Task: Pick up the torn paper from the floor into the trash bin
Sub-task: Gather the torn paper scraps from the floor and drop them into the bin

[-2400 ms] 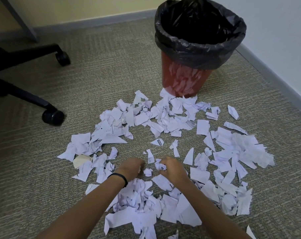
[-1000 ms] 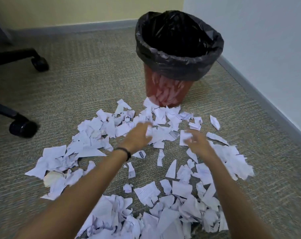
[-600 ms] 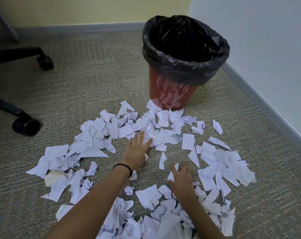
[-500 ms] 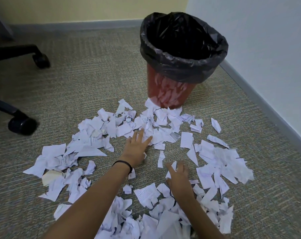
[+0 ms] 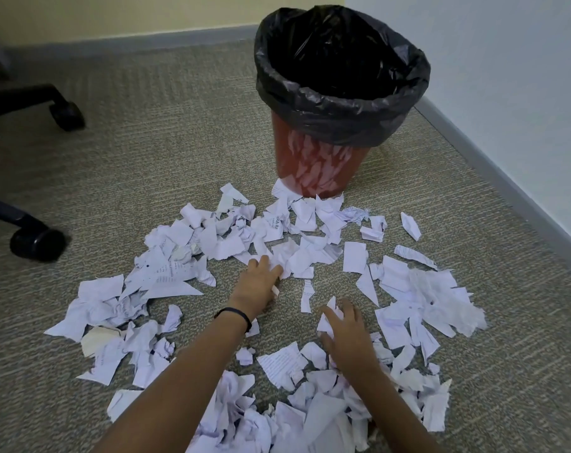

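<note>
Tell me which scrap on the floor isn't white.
The cream-coloured scrap at the pile's far left edge. All the rest look white.

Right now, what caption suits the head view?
Left hand and right hand touch torn paper strewn over carpet before a black-lined trash bin.

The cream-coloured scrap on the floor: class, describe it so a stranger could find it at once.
Start at the red trash bin, then follow the torn paper down to the left edge of the spread, left of the left hand. There lies the cream scrap, partly under white pieces; it alone is yellowish.
</note>
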{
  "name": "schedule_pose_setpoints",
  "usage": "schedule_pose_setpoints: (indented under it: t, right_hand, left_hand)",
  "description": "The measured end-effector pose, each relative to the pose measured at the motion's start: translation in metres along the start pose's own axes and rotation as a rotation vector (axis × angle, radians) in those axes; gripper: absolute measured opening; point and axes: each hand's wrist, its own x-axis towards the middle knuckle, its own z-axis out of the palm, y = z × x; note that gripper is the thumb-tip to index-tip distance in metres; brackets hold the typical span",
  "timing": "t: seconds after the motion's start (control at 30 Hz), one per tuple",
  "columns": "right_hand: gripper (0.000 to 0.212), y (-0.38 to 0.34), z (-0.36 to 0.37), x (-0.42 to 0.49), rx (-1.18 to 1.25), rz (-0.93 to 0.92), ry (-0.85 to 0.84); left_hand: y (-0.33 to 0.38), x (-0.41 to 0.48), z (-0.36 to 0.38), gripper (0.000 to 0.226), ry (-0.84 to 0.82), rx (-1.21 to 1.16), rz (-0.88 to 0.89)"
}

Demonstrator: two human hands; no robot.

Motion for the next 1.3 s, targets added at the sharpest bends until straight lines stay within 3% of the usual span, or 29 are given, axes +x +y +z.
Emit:
schedule_pose_setpoints:
  t: [0.13,0.37,0.57,0.83,1.03,1.23,1.3]
  right_hand:
    - [0.067,0.004,-0.004,-0.004,0.014,0.021,-0.136]
    - [0.076,-0.005,-0.009,-0.01,-0.141,0.02,-0.112]
    - [0.084,-0.012,-0.022,-0.007,-0.238,-0.03,-0.137]
    - [0.067,-0.013,-0.035,0.014,-0.262,-0.057,-0.113]
    - [0.056,-0.008,-0.035,0.015,-0.213,-0.059,-0.131]
    - [0.041,-0.004,-0.028,0.009,-0.252,-0.056,-0.06]
    - [0.038,-0.003,-0.027,0.007,-0.243,-0.055,-0.048]
  left_hand:
    - [-0.002,-0.001,0.003,0.036,0.029,0.007,0.015]
    - [-0.002,-0.003,0.006,0.04,0.073,-0.016,0.012]
    - [-0.006,0.002,0.009,0.047,0.016,-0.119,-0.049]
    - [-0.003,-0.001,0.001,0.065,-0.035,0.023,-0.039]
    - [-0.014,-0.013,-0.004,0.049,0.001,-0.052,-0.129]
    - [-0.014,-0.016,-0.003,0.043,0.076,0.185,-0.138]
    - [-0.015,-0.017,-0.003,0.044,0.066,0.127,-0.174]
